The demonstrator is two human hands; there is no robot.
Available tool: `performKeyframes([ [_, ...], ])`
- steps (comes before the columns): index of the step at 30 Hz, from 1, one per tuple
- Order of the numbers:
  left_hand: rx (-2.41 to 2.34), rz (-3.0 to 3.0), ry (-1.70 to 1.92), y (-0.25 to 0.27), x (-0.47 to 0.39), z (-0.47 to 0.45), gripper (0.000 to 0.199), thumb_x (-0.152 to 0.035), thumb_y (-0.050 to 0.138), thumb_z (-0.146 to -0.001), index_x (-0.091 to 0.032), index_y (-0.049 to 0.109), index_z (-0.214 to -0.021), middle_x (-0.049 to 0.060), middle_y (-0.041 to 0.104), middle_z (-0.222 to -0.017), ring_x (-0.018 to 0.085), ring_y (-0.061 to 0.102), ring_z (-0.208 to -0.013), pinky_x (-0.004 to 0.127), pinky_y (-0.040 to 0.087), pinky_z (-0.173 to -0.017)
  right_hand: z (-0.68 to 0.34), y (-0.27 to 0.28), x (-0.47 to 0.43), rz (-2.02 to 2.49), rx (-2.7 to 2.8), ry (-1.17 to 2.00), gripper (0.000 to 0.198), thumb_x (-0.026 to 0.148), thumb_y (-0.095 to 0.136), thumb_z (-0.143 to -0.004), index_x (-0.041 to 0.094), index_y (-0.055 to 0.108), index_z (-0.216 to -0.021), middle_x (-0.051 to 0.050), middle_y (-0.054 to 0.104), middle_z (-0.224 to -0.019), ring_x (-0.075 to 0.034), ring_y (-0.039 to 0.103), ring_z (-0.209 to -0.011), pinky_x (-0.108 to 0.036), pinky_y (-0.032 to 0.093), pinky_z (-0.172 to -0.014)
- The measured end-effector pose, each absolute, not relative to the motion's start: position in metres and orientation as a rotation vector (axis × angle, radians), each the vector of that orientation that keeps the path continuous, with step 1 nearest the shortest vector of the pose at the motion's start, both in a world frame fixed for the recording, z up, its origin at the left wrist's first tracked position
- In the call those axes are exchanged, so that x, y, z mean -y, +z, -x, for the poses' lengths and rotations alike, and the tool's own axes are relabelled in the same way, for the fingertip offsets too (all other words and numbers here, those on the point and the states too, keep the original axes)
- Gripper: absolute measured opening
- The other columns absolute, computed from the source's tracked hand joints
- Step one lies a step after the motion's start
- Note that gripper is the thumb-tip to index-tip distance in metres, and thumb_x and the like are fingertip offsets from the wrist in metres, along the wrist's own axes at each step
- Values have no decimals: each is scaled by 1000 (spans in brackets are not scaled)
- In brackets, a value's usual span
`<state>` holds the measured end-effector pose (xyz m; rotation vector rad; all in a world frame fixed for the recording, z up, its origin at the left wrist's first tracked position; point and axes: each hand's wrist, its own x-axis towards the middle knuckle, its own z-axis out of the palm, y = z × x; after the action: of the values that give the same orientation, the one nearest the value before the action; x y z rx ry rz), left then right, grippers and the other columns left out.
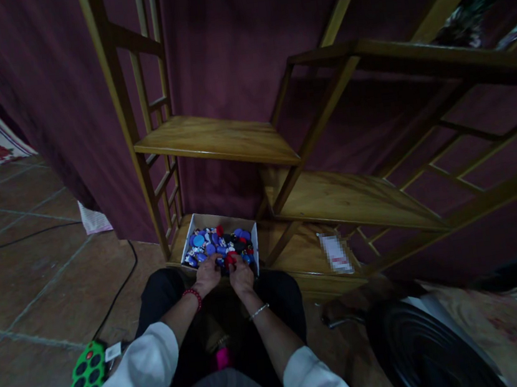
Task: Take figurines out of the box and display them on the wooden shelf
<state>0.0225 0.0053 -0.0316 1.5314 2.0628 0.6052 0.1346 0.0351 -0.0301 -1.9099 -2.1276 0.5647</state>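
Note:
A shallow white cardboard box (257, 247) sits on the lowest shelf between my knees. Small toy-like pieces (198, 241) in blue, red, black and white fill it in a jumble; most are too small to name. Both hands reach over the box's front edge. In the fingertips of my right hand (241, 277) is a small red piece (230, 258), its exact kind unclear. Close beside it, my left hand (209, 275) has its fingers curled in among the blue pieces. Whatever lies under those fingers is hidden.
A wooden shelf unit (214, 137) rises around the box, with one board right above it. A blurred white packet (336, 253) lies on the low shelf to the right. A black round stool (428, 348) stands right; a green power strip (84, 381) with a cable is left.

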Motion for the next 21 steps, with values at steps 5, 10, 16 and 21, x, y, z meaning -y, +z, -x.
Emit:
performKeyframes([
  [5,-1998,-1596,589,-30,-5,-22,46,-7,42,-74,-20,47,-117,3,57,-112,13,51,-106,24,37,-92,-135,-29,-34,1938,2138,571,34,25,42,-83,29,49,-116,-5,56,-100,-14,60,-78,-23,43,-66],
  [10,-1927,-1686,525,-29,-7,-21,50,-8,43,-74,-19,44,-123,4,49,-125,14,42,-116,25,29,-100,-134,-28,-36,1949,2143,571,34,24,43,-81,30,51,-114,-5,54,-100,-14,60,-78,-23,42,-66],
  [16,-1914,-1719,464,-29,-9,-23,50,-11,40,-78,-22,39,-127,3,44,-130,16,36,-122,29,24,-103,-135,-32,-40,1898,2181,596,37,21,43,-80,31,50,-115,-4,55,-100,-13,60,-78,-22,42,-66],
  [21,-1896,-1759,446,-25,-9,-23,49,-12,41,-78,-21,41,-125,5,46,-128,17,36,-121,30,23,-103,-135,-32,-43,1904,2184,630,36,23,44,-80,30,50,-116,-5,55,-104,-14,60,-80,-22,42,-68],
])
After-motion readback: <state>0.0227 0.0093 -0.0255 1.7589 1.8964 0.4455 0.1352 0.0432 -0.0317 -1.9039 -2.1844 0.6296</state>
